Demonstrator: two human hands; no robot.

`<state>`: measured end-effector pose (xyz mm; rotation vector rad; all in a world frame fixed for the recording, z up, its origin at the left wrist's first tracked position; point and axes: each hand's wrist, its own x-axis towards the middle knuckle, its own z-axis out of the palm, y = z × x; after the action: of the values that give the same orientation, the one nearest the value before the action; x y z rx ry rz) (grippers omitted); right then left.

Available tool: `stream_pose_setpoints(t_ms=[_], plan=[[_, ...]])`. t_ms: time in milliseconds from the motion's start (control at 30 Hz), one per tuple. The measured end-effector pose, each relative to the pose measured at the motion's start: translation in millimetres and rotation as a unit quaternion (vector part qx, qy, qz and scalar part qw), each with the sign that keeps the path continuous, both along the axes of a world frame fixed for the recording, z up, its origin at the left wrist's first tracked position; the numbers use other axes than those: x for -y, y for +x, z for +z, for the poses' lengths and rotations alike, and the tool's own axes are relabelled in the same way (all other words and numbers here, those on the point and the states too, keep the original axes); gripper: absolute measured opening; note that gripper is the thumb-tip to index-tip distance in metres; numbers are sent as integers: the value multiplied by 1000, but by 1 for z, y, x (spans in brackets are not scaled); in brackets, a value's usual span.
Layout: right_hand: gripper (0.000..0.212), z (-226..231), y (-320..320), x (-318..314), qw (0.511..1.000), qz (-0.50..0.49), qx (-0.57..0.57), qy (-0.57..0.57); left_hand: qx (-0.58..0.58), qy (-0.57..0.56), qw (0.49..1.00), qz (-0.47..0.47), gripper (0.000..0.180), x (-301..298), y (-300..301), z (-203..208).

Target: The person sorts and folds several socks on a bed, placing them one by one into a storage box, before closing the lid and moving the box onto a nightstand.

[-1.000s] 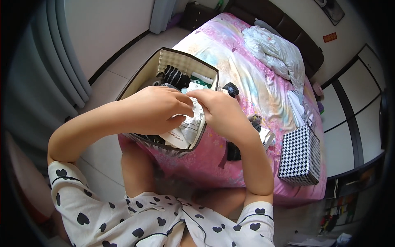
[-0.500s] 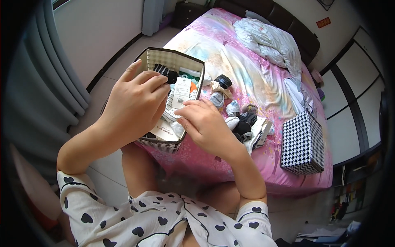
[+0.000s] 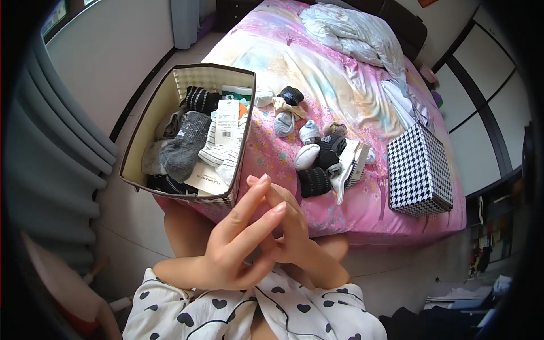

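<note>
Both of my hands meet in front of me, past the near right corner of an open fabric storage box point(image 3: 148, 122). My left hand point(image 3: 235, 243) has its fingers stretched out and apart, touching or overlapping my right hand point(image 3: 292, 224), whose fingers also extend. Nothing shows in either. Inside the box lie a dark grey sock point(image 3: 187, 144), a black patterned sock point(image 3: 202, 100), white striped socks point(image 3: 218, 152) with a white tag point(image 3: 227, 122), and a green-and-white piece point(image 3: 236, 92). On the bed, to the box's right, sit several rolled socks, including a black ribbed one point(image 3: 314, 182) and a white one point(image 3: 307, 157).
The box stands at the near left corner of the bed point(image 3: 272, 207), which has a pink floral sheet. A houndstooth box point(image 3: 419, 170) rests at the bed's right edge. A crumpled quilt point(image 3: 354, 34) lies at the far end. Grey curtains point(image 3: 56, 153) hang on the left.
My hands have left the box and come together nearer my body. The view has shifted, so the box's contents show more fully.
</note>
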<state>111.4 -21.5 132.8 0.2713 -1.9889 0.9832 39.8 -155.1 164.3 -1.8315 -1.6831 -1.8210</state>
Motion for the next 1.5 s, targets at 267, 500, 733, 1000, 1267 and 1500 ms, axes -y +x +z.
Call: stream_pose_setpoints(t_ms=[267,500,733,1000,1267,1500], plan=[[45,-62,61,-52,942,-277,38,-187,101,-109,977,-155,58,-120,37,-60],[51,-104,76,-100,868,-475,61,-128,-88,-56,995,0,32,-181,41,-116],[31,-138,72,-110,869,-461,110,-139,-79,-70,994,27,27,-181,42,-127],[18,-124,61,-99,889,-315,-46,-329,-56,-62,995,47,43,-179,41,-132],[55,-126,76,-106,942,-274,-6,-192,-55,-82,991,95,54,-182,44,-135],[34,-116,73,-103,940,-258,45,-219,98,-17,995,14,27,-177,27,-145]])
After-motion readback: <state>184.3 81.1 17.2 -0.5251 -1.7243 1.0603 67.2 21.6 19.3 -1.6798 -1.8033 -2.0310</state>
